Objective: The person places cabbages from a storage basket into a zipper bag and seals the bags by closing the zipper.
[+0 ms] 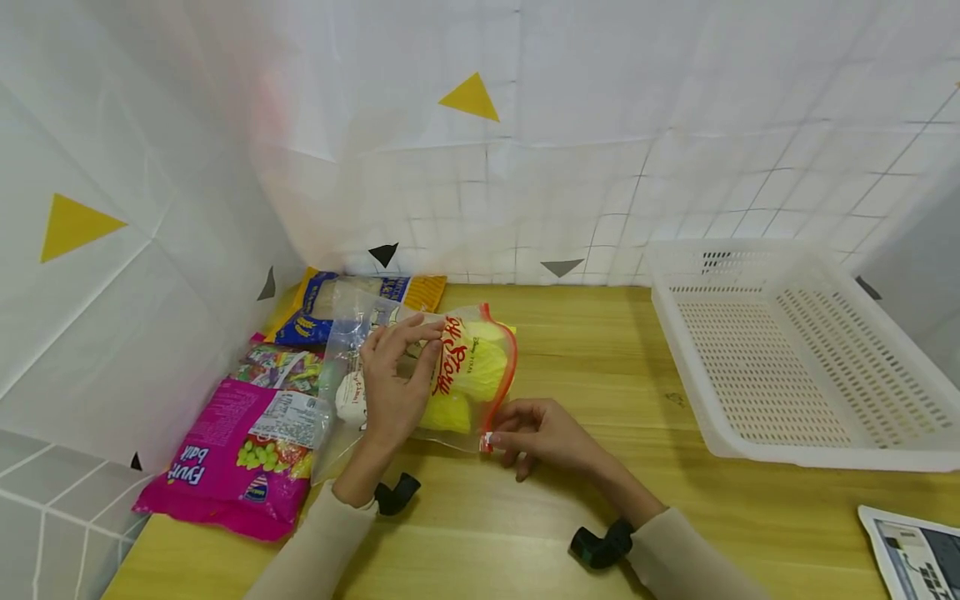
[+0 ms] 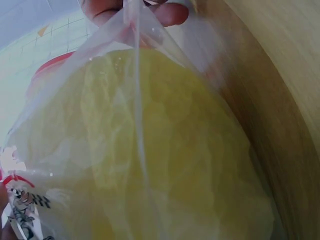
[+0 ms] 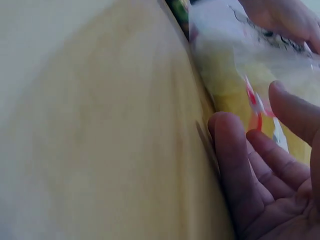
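Observation:
A clear zip bag (image 1: 480, 367) with red lettering and a red zip edge lies in the middle of the table, with yellow contents inside. My left hand (image 1: 397, 375) rests over the bag's printed face, thumb and fingers loosely bent. At the bag's near right corner, my right hand (image 1: 536, 433) pinches the zip end (image 1: 486, 442) between thumb and fingers. The left wrist view shows the bag's side seam (image 2: 137, 100) drawn to a peak at those fingers (image 2: 172, 14). The right wrist view shows the thumb and fingers around the red-and-white zip end (image 3: 255, 107).
A pink candy bag (image 1: 225, 450) lies left of the zip bag. Behind, a blue-and-yellow packet (image 1: 307, 312) lies by the white wall sheet. On the right stands a white perforated basket (image 1: 678, 375); a printed white item (image 1: 911, 550) lies at the near right edge.

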`<state>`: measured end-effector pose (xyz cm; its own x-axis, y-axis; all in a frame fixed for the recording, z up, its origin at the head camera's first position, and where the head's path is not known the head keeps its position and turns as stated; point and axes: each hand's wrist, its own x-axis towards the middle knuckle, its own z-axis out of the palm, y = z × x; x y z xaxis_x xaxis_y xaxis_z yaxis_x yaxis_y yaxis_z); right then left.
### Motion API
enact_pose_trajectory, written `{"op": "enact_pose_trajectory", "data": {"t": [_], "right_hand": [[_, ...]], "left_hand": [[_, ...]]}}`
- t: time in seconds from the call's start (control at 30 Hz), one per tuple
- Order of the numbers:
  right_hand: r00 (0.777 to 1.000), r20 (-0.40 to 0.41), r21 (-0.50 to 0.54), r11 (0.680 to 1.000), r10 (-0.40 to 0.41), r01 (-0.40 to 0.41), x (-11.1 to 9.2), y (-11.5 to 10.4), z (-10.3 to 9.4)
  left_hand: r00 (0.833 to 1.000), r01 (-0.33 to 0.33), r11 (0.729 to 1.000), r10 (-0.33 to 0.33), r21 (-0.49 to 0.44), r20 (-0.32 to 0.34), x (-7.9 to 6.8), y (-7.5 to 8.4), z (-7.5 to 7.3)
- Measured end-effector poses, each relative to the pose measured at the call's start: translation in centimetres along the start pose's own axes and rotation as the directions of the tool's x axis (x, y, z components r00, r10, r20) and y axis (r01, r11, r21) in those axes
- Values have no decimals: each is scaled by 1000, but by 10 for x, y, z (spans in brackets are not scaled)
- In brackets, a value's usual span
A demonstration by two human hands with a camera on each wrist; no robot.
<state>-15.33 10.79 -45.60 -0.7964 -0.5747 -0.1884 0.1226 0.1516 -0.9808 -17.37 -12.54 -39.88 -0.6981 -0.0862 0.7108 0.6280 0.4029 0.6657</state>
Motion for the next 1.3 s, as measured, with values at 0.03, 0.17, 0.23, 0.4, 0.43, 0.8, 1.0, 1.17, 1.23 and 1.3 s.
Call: {"op": "enact_pose_trajectory", "data": {"t": [0.03, 0.17, 0.23, 0.4, 0.43, 0.8, 1.0, 1.17, 1.23, 1.3], "right_hand": [[1000, 4, 11, 1000, 8, -8, 0, 0, 3], [1000, 2, 38, 999, 22, -22, 0, -2, 12], [1000, -10, 46, 999, 19, -19, 0, -2, 16], [998, -62, 58, 998, 23, -19, 0, -1, 21], [997, -70, 61, 998, 26, -22, 1, -1, 22], [985, -172, 101, 995, 30, -12, 1, 0, 18], [948, -318, 151, 987, 3, 47, 0, -7, 3], [879, -470, 115, 982, -81, 152, -2, -23, -13], [845, -515, 65, 976, -144, 206, -4, -30, -19], [812, -547, 21, 966, -204, 258, -6, -38, -25]], "left_hand": [[1000, 2, 1000, -2, -1, 0, 0, 0, 0], [1000, 2, 1000, -2, -1, 1, 0, 1, 0], [1000, -1, 1000, 1, -1, -1, 0, 1, 0], [1000, -9, 1000, 9, -3, -12, 0, 0, -1], [1000, -11, 1000, 11, -3, -14, 0, 0, -2], [1000, -9, 1000, 9, -22, -18, 2, 1, -4], [1000, -19, 998, 18, -53, -23, 2, 3, -6], [998, -33, 995, 29, -89, -46, 3, 6, -7], [997, -45, 994, 38, -104, -62, 3, 7, -7], [996, -53, 992, 45, -118, -76, 3, 8, -7]]}}
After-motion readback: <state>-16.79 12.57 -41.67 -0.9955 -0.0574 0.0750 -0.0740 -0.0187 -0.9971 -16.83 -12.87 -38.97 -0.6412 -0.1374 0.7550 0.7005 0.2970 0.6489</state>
